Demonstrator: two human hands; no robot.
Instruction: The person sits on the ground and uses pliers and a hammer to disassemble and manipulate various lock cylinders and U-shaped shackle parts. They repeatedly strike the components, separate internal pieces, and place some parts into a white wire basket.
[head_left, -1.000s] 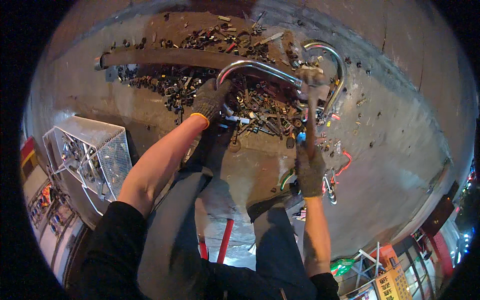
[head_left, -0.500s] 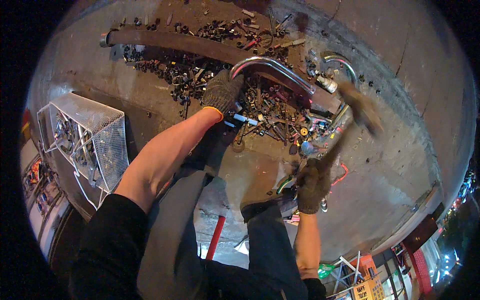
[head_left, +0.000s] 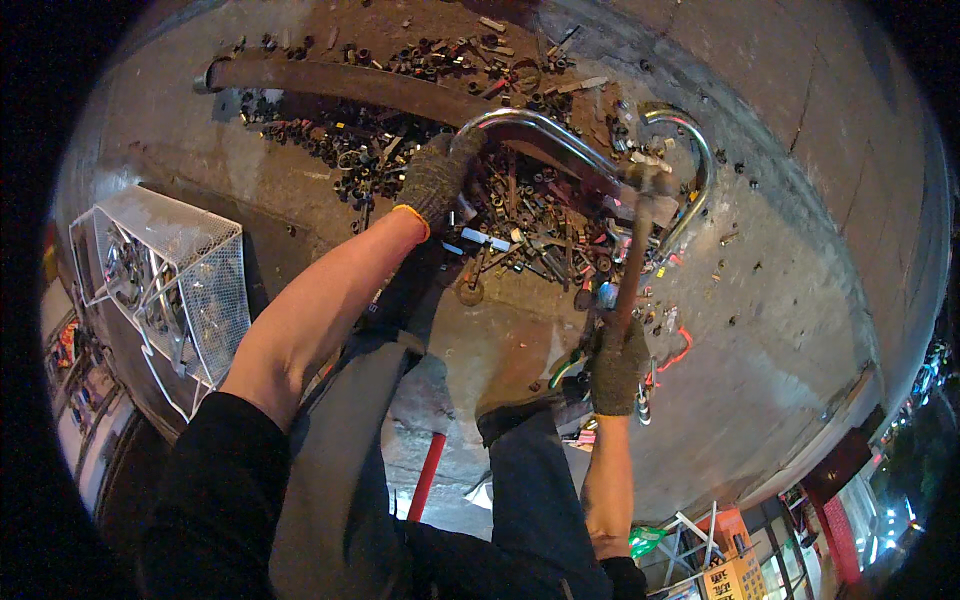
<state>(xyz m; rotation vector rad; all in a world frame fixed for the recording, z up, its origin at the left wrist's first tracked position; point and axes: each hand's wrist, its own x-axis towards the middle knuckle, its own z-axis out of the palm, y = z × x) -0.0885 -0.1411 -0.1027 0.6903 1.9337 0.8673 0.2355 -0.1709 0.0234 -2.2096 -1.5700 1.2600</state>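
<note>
A curved chrome pipe (head_left: 562, 133) is gripped at its left end by my gloved left hand (head_left: 437, 182), fingers closed round it. Its other end lies over the right part of a long rusty metal bar (head_left: 345, 84). My right hand (head_left: 618, 368), also in a dark knit glove, is wrapped round the wooden handle of a hammer (head_left: 630, 275). The hammer's head, slightly blurred, is down at the pipe's right end and hides the fitting there. Just right of the head, a second bent chrome pipe (head_left: 713, 165) rests on the ground.
Small metal fittings and scraps (head_left: 530, 235) lie heaped around the bar. A white mesh basket (head_left: 215, 290) with metal parts stands at left. Green-handled pliers (head_left: 566, 370) and a red curved piece (head_left: 682, 345) are near my right hand. A red bar (head_left: 428, 475) shows between my legs.
The hammer head has come down and left from the raised right side onto the pipe's right end. My left hand, still holding the pipe, has shifted slightly left.
</note>
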